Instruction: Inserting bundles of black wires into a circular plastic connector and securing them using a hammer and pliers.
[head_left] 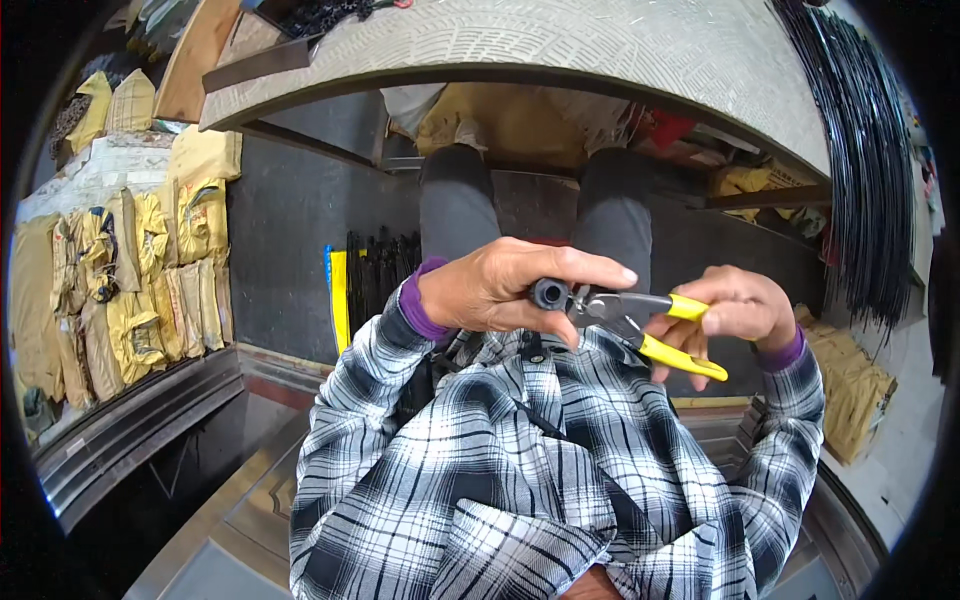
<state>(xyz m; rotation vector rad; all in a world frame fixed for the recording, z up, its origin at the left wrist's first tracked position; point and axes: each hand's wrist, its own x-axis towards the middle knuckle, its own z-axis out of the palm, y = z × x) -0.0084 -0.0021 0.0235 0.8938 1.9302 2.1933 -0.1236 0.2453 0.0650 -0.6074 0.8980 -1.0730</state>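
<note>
1. Centrally, a short black tube (549, 293) sits pinched in the left hand (505, 290), its round open end facing the camera, held in front of the person's chest, above the plaid shirt (520, 470).
2. The left hand is curled around the tube, thumb and index finger extended toward the right and touching the tool's metal head.
3. A pair of yellow-handled pliers (640, 325) meets the tube at its right side; the metal nose is just beside the tube's end, though whether it bites the tube cannot be told.
4. The right hand (735, 310) is wrapped around the pliers' handles, which stand spread apart, one yellow grip poking out below the fingers.
5. Purple cuffs show at both wrists under the checked sleeves.
6. Beyond the hands, the person's grey-trousered knees (455, 200) point toward a curved patterned tabletop (560, 45).
7. Yellow sacks (140, 270) lie stacked at the far left; a bundle of long black rods (865, 170) hangs at the right.
</note>
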